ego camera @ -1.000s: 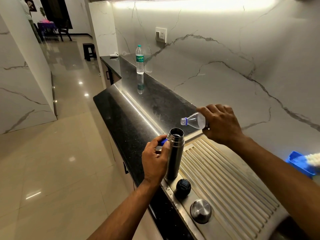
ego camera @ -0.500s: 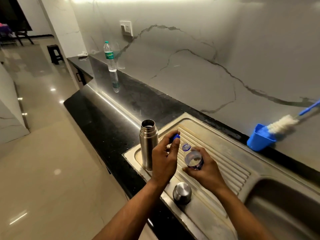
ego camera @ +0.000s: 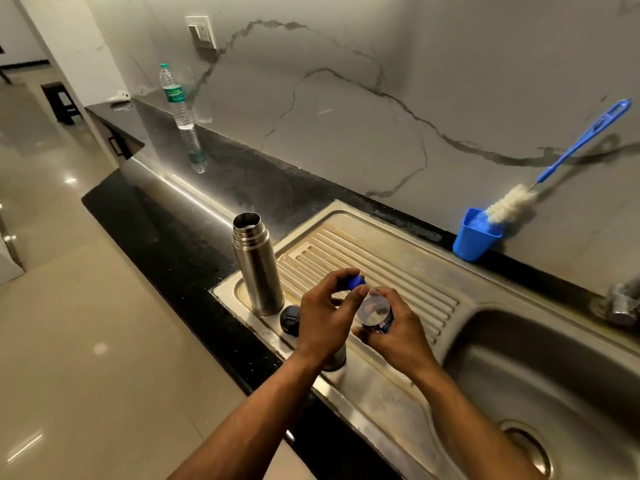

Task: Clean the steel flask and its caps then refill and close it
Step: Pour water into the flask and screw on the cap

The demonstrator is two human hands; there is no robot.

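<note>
Now the left hand (ego camera: 323, 315) pinches the blue cap (ego camera: 356, 282) onto the right hand's (ego camera: 394, 327) gripped plastic bottle (ego camera: 375, 308).

A home kitchen — shown by the stainless steel sink (ego camera: 519, 393) with ribbed drainboard (ego camera: 374, 268) set in a black stone counter (ego camera: 166, 237), a veined marble-look backsplash (ego camera: 381, 98) bearing a wall socket (ego camera: 202, 32), and a bottle brush (ego camera: 554, 168) in a blue holder (ego camera: 474, 239) — with polished tile floor (ego camera: 69, 341) beyond.

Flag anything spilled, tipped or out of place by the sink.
Nothing stands out. The steel flask stands upright and open on the drainboard, its black cap beside it; the bottle brush leans in its blue cup.
</note>
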